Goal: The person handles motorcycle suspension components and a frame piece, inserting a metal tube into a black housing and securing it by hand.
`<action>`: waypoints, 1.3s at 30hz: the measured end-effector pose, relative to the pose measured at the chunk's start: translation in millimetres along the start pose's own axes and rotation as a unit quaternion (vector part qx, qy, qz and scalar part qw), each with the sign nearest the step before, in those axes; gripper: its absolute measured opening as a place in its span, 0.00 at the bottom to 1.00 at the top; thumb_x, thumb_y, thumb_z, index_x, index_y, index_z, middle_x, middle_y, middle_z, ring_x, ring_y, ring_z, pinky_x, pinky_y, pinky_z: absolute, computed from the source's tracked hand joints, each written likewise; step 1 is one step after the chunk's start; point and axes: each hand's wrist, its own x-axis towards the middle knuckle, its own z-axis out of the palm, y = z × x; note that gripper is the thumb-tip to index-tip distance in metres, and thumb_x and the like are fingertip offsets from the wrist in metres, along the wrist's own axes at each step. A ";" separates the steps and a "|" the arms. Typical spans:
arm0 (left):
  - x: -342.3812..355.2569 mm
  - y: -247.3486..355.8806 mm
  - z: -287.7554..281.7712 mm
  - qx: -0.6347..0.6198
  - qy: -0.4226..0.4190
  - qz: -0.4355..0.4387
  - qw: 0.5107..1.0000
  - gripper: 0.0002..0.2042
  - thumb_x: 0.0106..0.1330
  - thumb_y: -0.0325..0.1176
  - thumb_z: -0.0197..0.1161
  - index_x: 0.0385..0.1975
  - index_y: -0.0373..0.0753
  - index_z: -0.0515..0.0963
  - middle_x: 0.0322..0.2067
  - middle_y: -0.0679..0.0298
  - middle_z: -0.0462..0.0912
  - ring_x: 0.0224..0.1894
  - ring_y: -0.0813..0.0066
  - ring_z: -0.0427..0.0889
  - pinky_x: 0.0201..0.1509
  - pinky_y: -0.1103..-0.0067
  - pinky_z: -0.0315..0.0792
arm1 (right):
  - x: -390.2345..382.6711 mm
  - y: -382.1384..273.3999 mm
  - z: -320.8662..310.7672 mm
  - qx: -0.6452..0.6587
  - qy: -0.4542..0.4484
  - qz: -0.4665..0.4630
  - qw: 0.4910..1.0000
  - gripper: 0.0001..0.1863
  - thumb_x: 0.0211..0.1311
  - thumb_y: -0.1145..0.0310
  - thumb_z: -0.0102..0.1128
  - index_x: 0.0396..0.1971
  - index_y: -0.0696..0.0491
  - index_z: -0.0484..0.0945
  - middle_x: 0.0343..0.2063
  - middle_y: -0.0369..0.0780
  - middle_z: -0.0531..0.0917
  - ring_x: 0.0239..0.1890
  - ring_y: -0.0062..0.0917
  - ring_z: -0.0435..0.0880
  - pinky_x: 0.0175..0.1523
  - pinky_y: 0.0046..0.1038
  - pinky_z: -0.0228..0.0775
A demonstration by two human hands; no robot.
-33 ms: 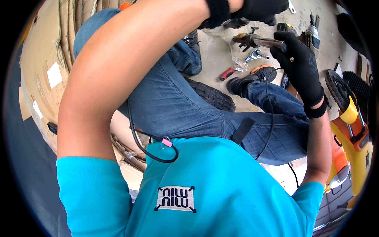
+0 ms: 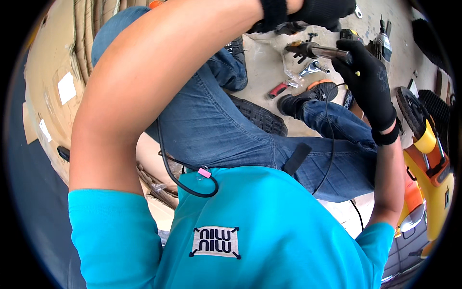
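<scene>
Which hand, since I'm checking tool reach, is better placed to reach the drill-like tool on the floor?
Probably the right hand: it appears nearer the drill-like tool, though it seems to grip a metal tube. The left hand looks farther off, up at the picture's top edge.

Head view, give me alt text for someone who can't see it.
A person's gloved right hand grips a metal tube, with the gloved left hand at the top edge. A power tool and red-handled tool lie on the floor.
</scene>
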 end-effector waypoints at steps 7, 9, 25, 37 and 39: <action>4.9 0.7 2.0 0.035 -0.041 -0.018 0.998 0.13 0.59 0.33 0.64 0.39 0.32 0.87 0.38 0.44 0.87 0.44 0.50 0.88 0.50 0.64 0.81 | -0.9 -6.7 0.6 0.002 -0.015 0.040 0.999 0.16 0.65 0.72 0.68 0.52 0.55 0.78 0.38 0.43 0.87 0.38 0.29 0.88 0.46 0.28 0.79; 3.4 -2.5 3.1 0.042 -0.050 -0.028 0.997 0.13 0.59 0.34 0.64 0.39 0.32 0.86 0.38 0.44 0.87 0.44 0.50 0.88 0.50 0.64 0.81 | 0.1 -9.5 -0.4 0.007 -0.020 0.038 0.999 0.16 0.66 0.72 0.67 0.52 0.55 0.79 0.37 0.43 0.87 0.38 0.28 0.88 0.45 0.27 0.79; -2.3 0.2 6.8 0.040 -0.007 -0.033 0.999 0.12 0.57 0.31 0.65 0.36 0.31 0.87 0.36 0.42 0.87 0.42 0.48 0.88 0.48 0.64 0.81 | 3.5 0.9 -0.3 -0.020 0.022 0.011 0.999 0.16 0.68 0.73 0.66 0.54 0.53 0.79 0.32 0.41 0.86 0.32 0.24 0.85 0.39 0.25 0.77; -0.3 -2.2 2.5 0.032 -0.013 -0.025 0.999 0.12 0.57 0.33 0.67 0.36 0.32 0.87 0.36 0.43 0.87 0.42 0.49 0.88 0.48 0.65 0.80 | 9.5 18.6 -1.0 -0.039 0.032 -0.008 0.999 0.16 0.69 0.69 0.66 0.55 0.51 0.79 0.30 0.39 0.85 0.28 0.21 0.83 0.33 0.21 0.75; 1.7 -1.2 3.3 0.027 -0.018 -0.039 0.999 0.12 0.57 0.34 0.68 0.35 0.32 0.87 0.36 0.44 0.87 0.42 0.49 0.88 0.48 0.65 0.80 | 9.8 18.1 -4.0 -0.042 0.024 -0.007 0.999 0.16 0.69 0.69 0.66 0.55 0.52 0.79 0.31 0.39 0.85 0.27 0.21 0.83 0.33 0.21 0.75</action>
